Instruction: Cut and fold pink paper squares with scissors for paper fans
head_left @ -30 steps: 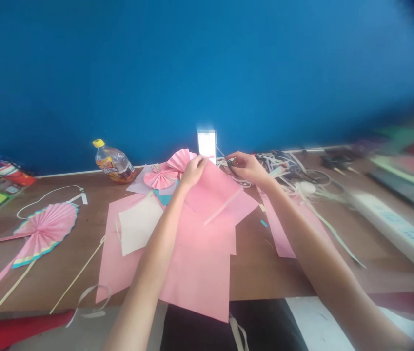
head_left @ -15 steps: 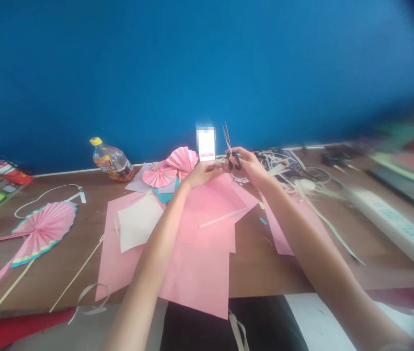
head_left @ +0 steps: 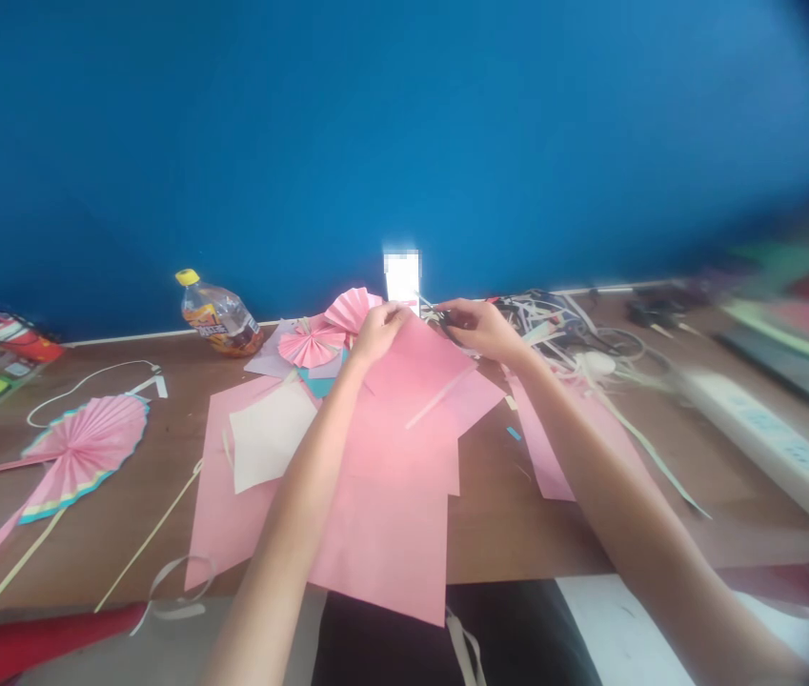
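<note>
Pink paper sheet (head_left: 414, 367) back up in left hand (head_left: 377, 335), scissors (head_left: 445, 319) now lowered
</note>
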Demonstrator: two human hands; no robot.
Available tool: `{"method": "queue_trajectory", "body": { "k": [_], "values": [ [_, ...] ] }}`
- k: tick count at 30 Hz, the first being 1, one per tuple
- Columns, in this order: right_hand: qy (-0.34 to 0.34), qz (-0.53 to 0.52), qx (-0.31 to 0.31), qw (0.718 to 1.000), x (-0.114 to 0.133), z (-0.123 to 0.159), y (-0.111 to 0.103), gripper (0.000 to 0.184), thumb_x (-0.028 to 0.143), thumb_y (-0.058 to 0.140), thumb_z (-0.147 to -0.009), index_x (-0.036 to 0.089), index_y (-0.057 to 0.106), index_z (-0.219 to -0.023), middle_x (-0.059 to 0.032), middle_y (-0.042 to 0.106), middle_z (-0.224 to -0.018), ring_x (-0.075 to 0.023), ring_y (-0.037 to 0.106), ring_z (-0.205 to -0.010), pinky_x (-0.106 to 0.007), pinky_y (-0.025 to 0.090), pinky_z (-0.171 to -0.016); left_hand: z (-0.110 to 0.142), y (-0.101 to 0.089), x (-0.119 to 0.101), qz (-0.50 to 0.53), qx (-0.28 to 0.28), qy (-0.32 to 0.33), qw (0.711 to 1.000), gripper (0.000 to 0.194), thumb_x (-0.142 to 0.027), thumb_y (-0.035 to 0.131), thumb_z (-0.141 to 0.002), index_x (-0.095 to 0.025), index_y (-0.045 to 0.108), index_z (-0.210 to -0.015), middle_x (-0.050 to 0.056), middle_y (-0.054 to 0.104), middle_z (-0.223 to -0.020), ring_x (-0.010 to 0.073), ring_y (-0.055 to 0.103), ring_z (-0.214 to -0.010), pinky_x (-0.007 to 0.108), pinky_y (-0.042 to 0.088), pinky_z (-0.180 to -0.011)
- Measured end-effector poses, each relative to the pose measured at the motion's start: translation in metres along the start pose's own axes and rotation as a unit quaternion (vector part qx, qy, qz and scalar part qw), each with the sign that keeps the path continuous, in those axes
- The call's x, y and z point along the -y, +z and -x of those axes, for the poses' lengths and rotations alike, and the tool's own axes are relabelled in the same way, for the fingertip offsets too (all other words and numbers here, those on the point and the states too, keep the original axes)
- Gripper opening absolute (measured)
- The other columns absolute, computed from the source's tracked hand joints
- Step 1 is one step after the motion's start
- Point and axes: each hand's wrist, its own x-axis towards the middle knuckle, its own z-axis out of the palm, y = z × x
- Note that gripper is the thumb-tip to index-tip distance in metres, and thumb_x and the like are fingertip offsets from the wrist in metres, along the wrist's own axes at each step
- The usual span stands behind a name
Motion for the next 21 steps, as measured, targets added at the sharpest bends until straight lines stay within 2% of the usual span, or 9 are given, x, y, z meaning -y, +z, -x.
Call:
{"method": "queue_trajectory", "body": {
  "k": [2,5,8,12,17,21],
  "values": [
    [-0.012,0.031,-0.003,0.999,0.002,0.000,0.000,0.034,0.027,0.061,-0.076,0.020,0.069,-0.108,-0.0001,0.059,-0.074,-0.0122,0.048,-0.062,-0.027,0.037,-0.061,0.000,0.000,0.002,-0.002,-0.001,-0.019,1.000,0.034,-0.046,0.047,-0.090,-0.015,0.062,-0.087,0.005,0.064,-0.088,0.0177,0.057,-0.088,0.028,0.042,-0.082],
    [0.007,0.006,-0.005,1.000,0.007,0.001,0.005,0.035,0.027,0.061,-0.075,0.018,0.068,-0.108,-0.0009,0.061,-0.074,-0.0131,0.051,-0.063,-0.026,0.039,-0.061,0.000,0.003,0.002,0.004,0.001,-0.036,0.999,0.035,-0.047,0.046,-0.091,-0.015,0.060,-0.086,0.005,0.064,-0.089,0.0182,0.057,-0.091,0.028,0.041,-0.085],
    [0.047,-0.045,0.002,0.998,0.013,0.001,0.011,0.037,0.025,0.063,-0.072,0.016,0.065,-0.107,-0.0020,0.062,-0.072,-0.0137,0.053,-0.062,-0.026,0.040,-0.058,0.000,0.006,-0.001,0.018,0.003,-0.031,0.999,0.035,-0.046,0.046,-0.091,-0.015,0.061,-0.090,0.006,0.064,-0.094,0.0185,0.057,-0.095,0.029,0.040,-0.089],
    [0.079,-0.088,-0.002,0.993,0.016,0.002,0.013,0.035,0.023,0.063,-0.071,0.015,0.063,-0.105,-0.0021,0.062,-0.068,-0.0136,0.054,-0.058,-0.024,0.040,-0.052,0.001,0.006,-0.003,0.039,0.035,-0.028,0.998,0.036,-0.046,0.048,-0.090,-0.015,0.064,-0.096,0.006,0.065,-0.098,0.0183,0.057,-0.098,0.029,0.040,-0.091],
    [0.094,-0.088,-0.001,0.992,0.012,0.003,0.009,0.035,0.025,0.068,-0.071,0.018,0.061,-0.105,-0.0021,0.062,-0.067,-0.0132,0.053,-0.053,-0.023,0.037,-0.045,0.003,0.005,0.000,0.070,0.059,-0.020,0.996,0.033,-0.045,0.055,-0.087,-0.015,0.065,-0.094,0.007,0.066,-0.097,0.0175,0.058,-0.093,0.030,0.042,-0.088],
    [0.094,-0.109,-0.004,0.990,0.013,0.003,0.011,0.036,0.027,0.070,-0.071,0.018,0.060,-0.104,-0.0030,0.063,-0.068,-0.0136,0.054,-0.055,-0.024,0.040,-0.047,0.003,0.006,0.004,0.077,0.053,-0.017,0.995,0.031,-0.042,0.059,-0.084,-0.016,0.064,-0.100,0.007,0.067,-0.097,0.0173,0.060,-0.091,0.030,0.044,-0.085]
  ]
}}
